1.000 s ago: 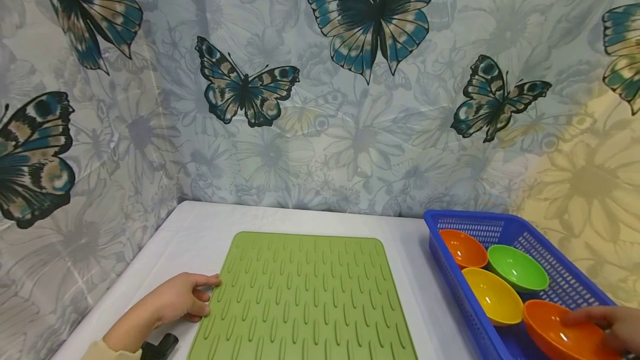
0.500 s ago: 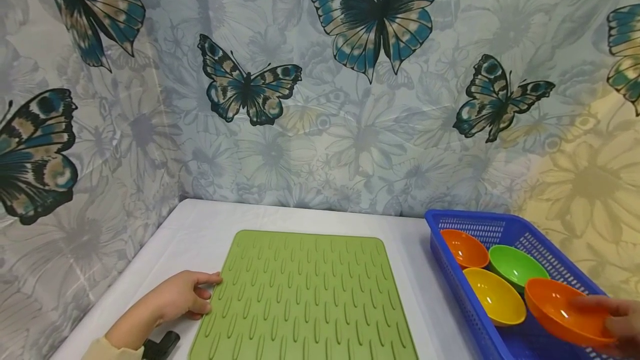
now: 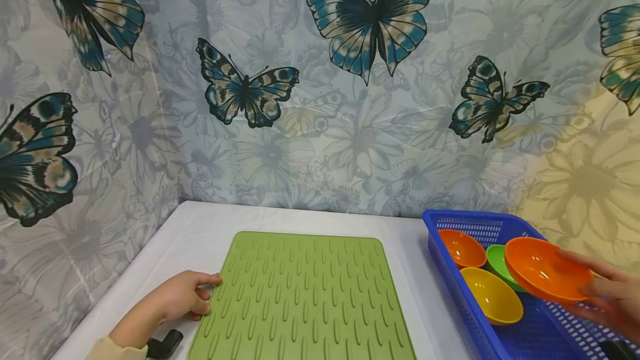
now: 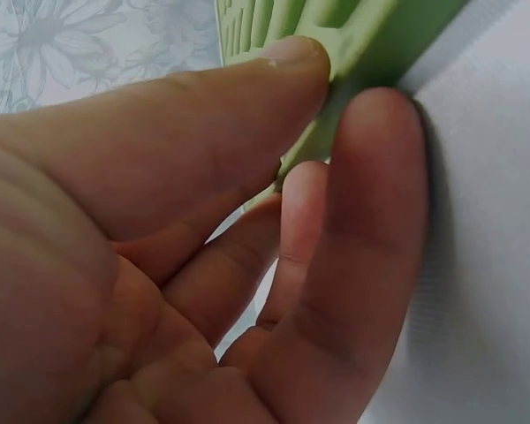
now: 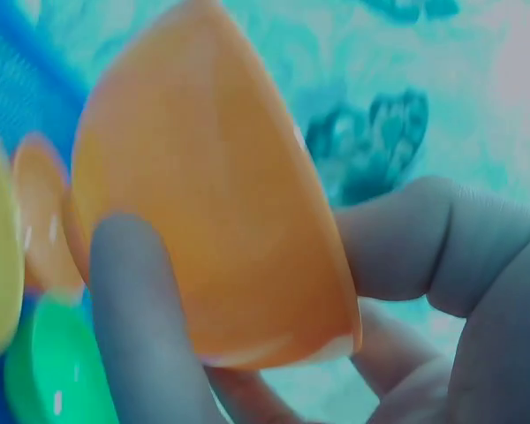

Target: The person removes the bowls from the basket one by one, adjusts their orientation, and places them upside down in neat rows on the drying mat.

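My right hand (image 3: 612, 296) grips an orange bowl (image 3: 545, 271) by its right side, thumb at the rim and fingers around the outside. The bowl is raised and tilted over the blue basket (image 3: 452, 299), covering part of a green bowl (image 3: 496, 264). In the right wrist view the orange bowl (image 5: 208, 168) fills the middle, fingers on its outer wall. My left hand (image 3: 182, 296) is at the left edge of a green ridged mat (image 3: 310, 293). The left wrist view has the thumb (image 4: 283, 75) on top of the mat's edge, with a finger (image 4: 380, 168) at its underside.
Inside the basket stand a smaller orange bowl (image 3: 462, 249) at the back and a yellow bowl (image 3: 492, 296) in front of it. The basket sits right of the mat on a white-covered table (image 3: 405, 226). Behind hangs a butterfly-patterned cloth (image 3: 320, 165).
My right hand has lifted the orange bowl from the front of the basket, up and to the left, so it now overlaps the green bowl. The left hand stays at the mat's edge.
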`<action>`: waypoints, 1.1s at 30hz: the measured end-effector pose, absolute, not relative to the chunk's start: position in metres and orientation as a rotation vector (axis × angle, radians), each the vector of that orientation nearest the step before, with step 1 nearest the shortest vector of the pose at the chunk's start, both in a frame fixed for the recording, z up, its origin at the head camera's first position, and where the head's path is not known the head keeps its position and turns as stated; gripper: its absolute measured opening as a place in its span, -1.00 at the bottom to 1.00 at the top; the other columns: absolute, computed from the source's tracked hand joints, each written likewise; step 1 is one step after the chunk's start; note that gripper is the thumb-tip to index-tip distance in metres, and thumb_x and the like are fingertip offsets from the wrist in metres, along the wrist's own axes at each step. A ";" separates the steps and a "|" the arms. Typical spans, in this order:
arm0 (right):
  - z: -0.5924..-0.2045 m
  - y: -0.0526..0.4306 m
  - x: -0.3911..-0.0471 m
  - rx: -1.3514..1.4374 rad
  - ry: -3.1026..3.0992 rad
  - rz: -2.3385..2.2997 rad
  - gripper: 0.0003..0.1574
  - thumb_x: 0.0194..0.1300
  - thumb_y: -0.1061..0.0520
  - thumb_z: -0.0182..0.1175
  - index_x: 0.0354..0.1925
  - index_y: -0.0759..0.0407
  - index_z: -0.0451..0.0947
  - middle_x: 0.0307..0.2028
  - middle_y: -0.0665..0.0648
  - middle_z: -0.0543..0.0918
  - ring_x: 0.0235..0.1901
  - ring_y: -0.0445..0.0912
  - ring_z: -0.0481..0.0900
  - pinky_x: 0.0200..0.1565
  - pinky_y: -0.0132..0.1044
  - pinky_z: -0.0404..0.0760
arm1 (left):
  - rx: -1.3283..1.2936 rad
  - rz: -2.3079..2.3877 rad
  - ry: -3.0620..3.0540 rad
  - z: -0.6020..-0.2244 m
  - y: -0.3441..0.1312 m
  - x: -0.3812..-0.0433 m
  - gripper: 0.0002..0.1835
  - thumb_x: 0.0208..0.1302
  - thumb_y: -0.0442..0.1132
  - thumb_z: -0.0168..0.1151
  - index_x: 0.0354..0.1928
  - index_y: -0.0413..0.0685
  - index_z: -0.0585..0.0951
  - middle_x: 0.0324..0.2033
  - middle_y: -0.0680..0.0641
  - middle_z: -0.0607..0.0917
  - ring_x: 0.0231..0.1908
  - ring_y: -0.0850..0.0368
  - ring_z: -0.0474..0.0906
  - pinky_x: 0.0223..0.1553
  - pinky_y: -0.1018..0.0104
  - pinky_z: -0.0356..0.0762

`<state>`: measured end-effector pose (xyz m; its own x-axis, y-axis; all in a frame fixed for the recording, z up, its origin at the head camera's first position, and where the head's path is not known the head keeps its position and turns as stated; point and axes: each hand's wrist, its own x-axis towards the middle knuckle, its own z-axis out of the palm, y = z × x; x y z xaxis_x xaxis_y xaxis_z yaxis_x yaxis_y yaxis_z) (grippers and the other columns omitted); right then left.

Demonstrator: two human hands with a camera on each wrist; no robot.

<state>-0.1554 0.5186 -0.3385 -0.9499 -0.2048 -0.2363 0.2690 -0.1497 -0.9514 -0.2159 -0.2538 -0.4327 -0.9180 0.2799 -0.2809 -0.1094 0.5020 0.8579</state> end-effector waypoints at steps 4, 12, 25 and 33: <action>-0.323 0.478 -0.157 -0.022 1.822 -2.226 -0.14 0.45 0.53 -0.25 0.01 -0.33 0.71 -0.16 -0.15 0.61 -0.16 0.04 0.67 -0.08 0.06 0.64 | 0.136 1.389 2.355 -0.431 -0.253 -0.215 -0.31 0.01 -0.61 0.36 0.28 -0.51 0.43 -0.37 -0.14 0.49 -0.43 0.04 0.42 -0.41 0.15 0.59; -0.304 0.394 -0.166 -0.357 1.695 -2.263 -0.17 0.46 0.53 -0.30 0.27 -0.21 0.55 0.11 -0.06 0.56 0.01 0.09 0.62 0.00 0.08 0.60 | 0.101 1.407 2.351 -0.432 -0.252 -0.217 -0.29 0.02 -0.62 0.36 0.30 -0.48 0.41 -0.35 -0.17 0.49 -0.40 0.01 0.43 -0.40 0.12 0.59; -0.315 0.259 -0.175 -0.160 1.852 -2.254 -0.17 0.32 0.48 0.01 0.46 -0.04 0.28 0.51 0.21 -0.24 0.09 0.17 0.50 0.01 0.04 0.60 | 0.062 1.148 2.563 -0.420 -0.234 -0.215 -0.32 0.22 -0.22 0.42 0.30 -0.43 0.43 0.23 -0.48 0.42 -0.25 -0.13 0.63 -0.29 0.03 0.62; -0.313 0.221 -0.177 -0.134 1.898 -2.295 -0.14 0.30 0.49 0.04 0.50 0.10 0.17 0.50 0.27 -0.15 0.09 0.23 0.49 0.02 0.05 0.59 | 0.204 1.111 2.804 -0.373 -0.174 -0.206 0.10 0.25 0.31 0.25 0.59 -0.11 -0.03 0.45 -0.53 -0.14 0.32 -0.61 0.01 0.10 -0.52 0.17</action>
